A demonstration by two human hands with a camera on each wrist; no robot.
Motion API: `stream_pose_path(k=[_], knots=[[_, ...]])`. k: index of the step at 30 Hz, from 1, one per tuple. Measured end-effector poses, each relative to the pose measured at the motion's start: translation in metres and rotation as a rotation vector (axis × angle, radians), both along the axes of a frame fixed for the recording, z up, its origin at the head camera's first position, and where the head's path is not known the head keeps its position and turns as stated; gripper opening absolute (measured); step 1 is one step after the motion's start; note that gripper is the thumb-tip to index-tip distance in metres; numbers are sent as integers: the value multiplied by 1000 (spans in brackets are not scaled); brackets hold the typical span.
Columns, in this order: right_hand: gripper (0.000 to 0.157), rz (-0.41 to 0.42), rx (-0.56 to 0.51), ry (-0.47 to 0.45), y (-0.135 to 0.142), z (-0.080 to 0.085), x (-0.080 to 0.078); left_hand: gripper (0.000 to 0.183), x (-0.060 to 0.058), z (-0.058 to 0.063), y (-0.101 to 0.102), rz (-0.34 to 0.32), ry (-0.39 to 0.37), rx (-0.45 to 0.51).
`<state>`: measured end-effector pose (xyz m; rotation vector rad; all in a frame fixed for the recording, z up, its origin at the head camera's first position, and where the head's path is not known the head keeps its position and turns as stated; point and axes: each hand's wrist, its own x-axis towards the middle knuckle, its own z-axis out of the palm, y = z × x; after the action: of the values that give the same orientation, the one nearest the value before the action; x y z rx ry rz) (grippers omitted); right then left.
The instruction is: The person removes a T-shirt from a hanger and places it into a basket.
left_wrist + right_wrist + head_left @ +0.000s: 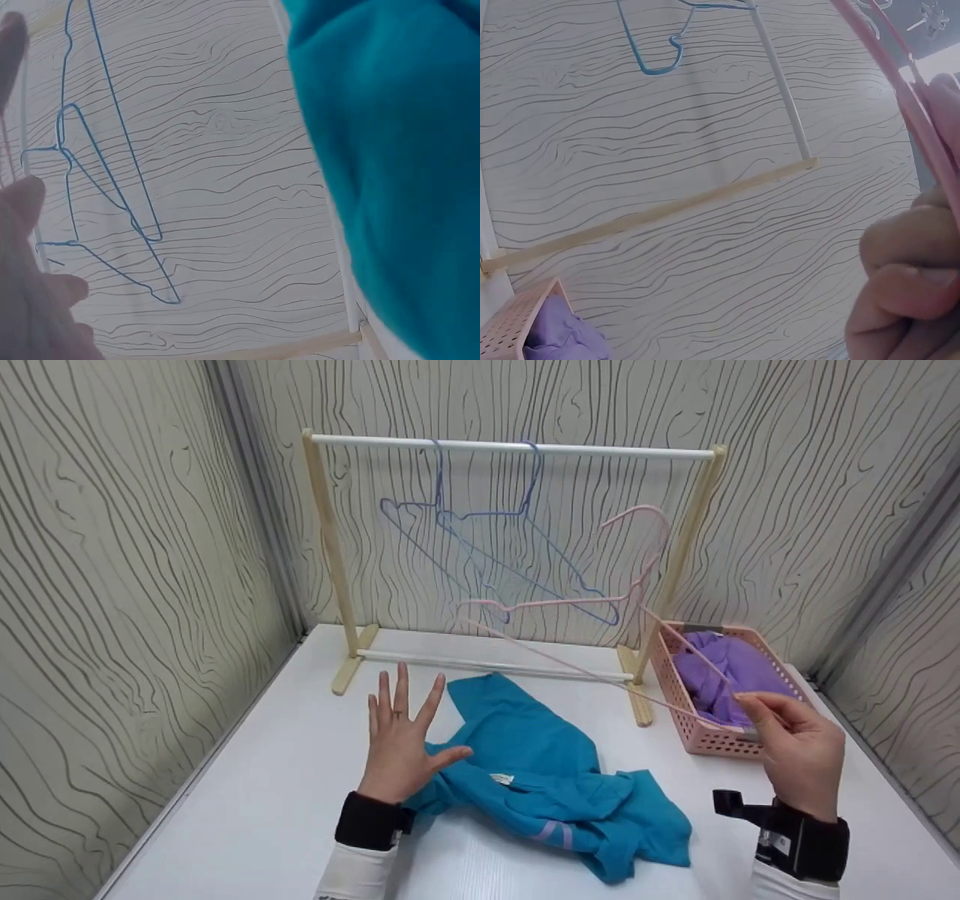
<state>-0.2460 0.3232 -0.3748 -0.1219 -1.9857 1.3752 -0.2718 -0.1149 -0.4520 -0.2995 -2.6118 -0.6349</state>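
A pink hanger (568, 601) is held up in the air by my right hand (806, 746), which pinches one end of it between thumb and fingers. Its hook points up and to the left, in front of the rack. My left hand (397, 742) is spread wide, fingers straight, above the left part of a teal shirt (525, 735). That shirt lies rumpled on the white table, its collar label showing. In the right wrist view the curled fingers (911, 285) sit against the pink hanger (900, 82).
A rack with a white rail (585, 449) and wooden legs stands at the back. Two blue hangers (480, 514) hang from it. A pink basket (682, 720) with purple cloth (735, 667) inside stands right of the rack. Patterned walls enclose the table (247, 780).
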Motion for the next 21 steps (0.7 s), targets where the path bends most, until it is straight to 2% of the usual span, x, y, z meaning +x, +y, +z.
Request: stream_pose_path(k=[5, 7, 14, 16, 21], knots=[[12, -85, -166, 166, -2, 1, -4, 110, -4, -11, 4, 8, -46, -6], [14, -126, -192, 210, -2, 1, -5, 109, -5, -16, 4, 15, -56, -14], [21, -251, -338, 269, 2, 1, -8, 109, -8, -27, 6, 36, -94, -32], [21, -279, -345, 270, 1, 2, -10, 109, -8, -28, 6, 31, -101, -33], [23, -308, -228, 290, -6, 11, -26, 109, -10, -32, 8, 24, -124, -28]])
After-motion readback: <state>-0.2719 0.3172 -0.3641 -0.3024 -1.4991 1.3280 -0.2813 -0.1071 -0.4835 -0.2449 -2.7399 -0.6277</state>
